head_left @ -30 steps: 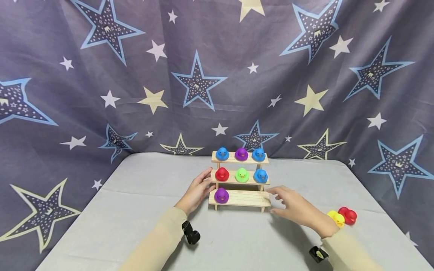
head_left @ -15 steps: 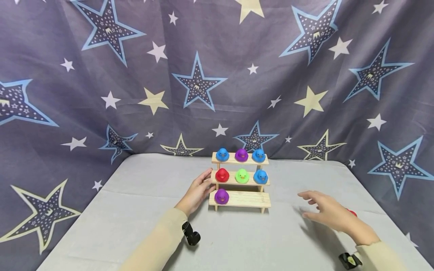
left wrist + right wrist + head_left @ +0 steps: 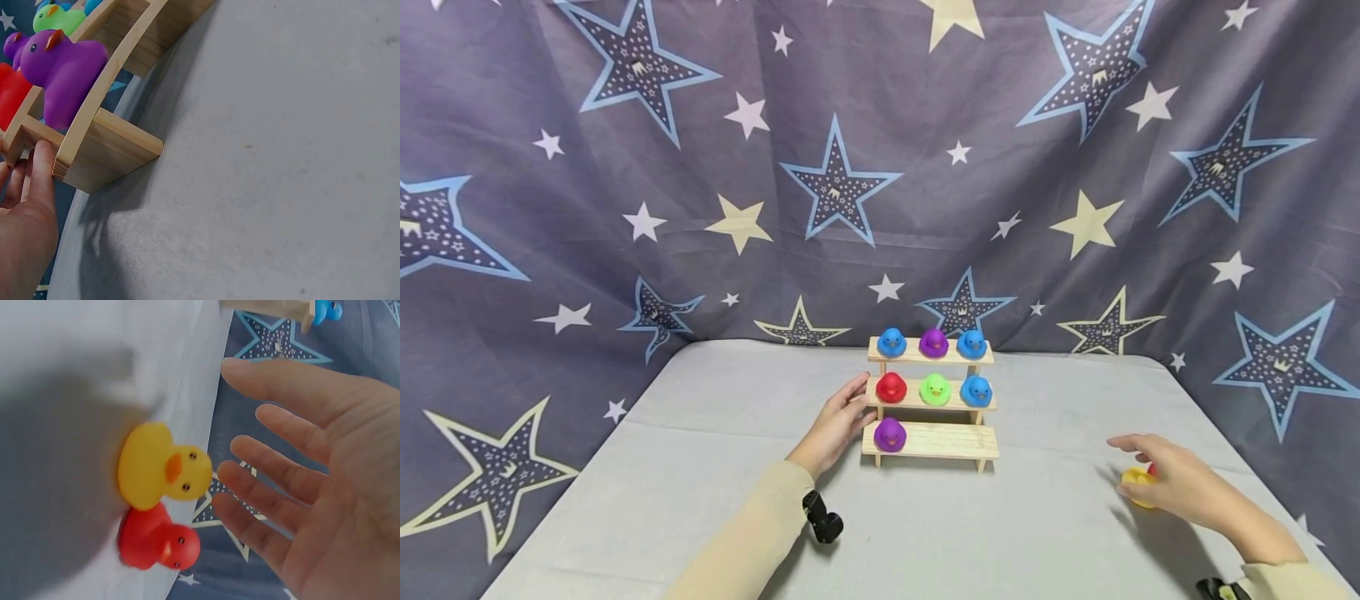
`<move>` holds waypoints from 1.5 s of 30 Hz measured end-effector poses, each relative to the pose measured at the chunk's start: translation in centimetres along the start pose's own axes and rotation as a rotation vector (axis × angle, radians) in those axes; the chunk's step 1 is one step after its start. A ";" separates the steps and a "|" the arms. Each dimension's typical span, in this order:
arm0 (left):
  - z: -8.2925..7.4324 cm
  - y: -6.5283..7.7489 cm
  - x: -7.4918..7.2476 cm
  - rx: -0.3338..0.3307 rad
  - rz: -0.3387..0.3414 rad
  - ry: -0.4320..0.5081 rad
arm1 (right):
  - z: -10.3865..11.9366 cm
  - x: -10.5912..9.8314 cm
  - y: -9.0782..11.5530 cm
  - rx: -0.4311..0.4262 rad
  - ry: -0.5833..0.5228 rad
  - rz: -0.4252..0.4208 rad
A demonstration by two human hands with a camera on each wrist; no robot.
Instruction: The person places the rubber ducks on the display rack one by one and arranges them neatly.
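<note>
A three-tier wooden display stand (image 3: 951, 439) holds small rubber ducks. Blue, purple and blue ducks line its top tier; red, green and blue ones fill the middle. On the bottom tier one purple duck (image 3: 890, 434) sits at the left end. My left hand (image 3: 833, 427) holds the stand's left side at the middle tier, thumb and fingers at its end. Far to the right, my right hand (image 3: 1187, 483) hovers with spread fingers over a yellow duck (image 3: 147, 465) on the table, not touching it. A red duck (image 3: 153, 540) lies against the yellow one, mostly hidden in the head view.
The table (image 3: 700, 500) has a light grey cover. Behind it and along the sides hangs a dark curtain (image 3: 1000, 108) with a star print. Bare cover lies between the stand and the loose ducks.
My right hand has moved from the stand's right end rightward to above the yellow duck. My left hand and the stand have stayed in place.
</note>
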State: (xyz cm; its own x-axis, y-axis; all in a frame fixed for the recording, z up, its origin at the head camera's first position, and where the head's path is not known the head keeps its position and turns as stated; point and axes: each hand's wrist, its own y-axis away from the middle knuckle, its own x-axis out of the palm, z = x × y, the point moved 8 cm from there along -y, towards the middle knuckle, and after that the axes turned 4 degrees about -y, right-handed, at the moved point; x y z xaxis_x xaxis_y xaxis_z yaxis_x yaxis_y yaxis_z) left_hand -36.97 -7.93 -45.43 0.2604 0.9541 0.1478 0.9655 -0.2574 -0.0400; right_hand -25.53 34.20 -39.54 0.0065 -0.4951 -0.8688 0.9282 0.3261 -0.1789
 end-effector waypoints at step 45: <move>0.1 -0.1 -0.1 -0.004 -0.008 0.014 | -2.6 1.2 2.0 -0.130 0.185 -0.179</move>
State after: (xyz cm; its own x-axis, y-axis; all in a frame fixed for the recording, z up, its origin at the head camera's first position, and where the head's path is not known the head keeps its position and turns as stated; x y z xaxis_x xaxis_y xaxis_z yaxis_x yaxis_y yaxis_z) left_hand -37.06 -7.99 -45.55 0.2530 0.9539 0.1615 0.9674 -0.2507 -0.0349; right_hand -24.67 36.35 -42.15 -0.2325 -0.4028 -0.8853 0.8528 0.3532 -0.3847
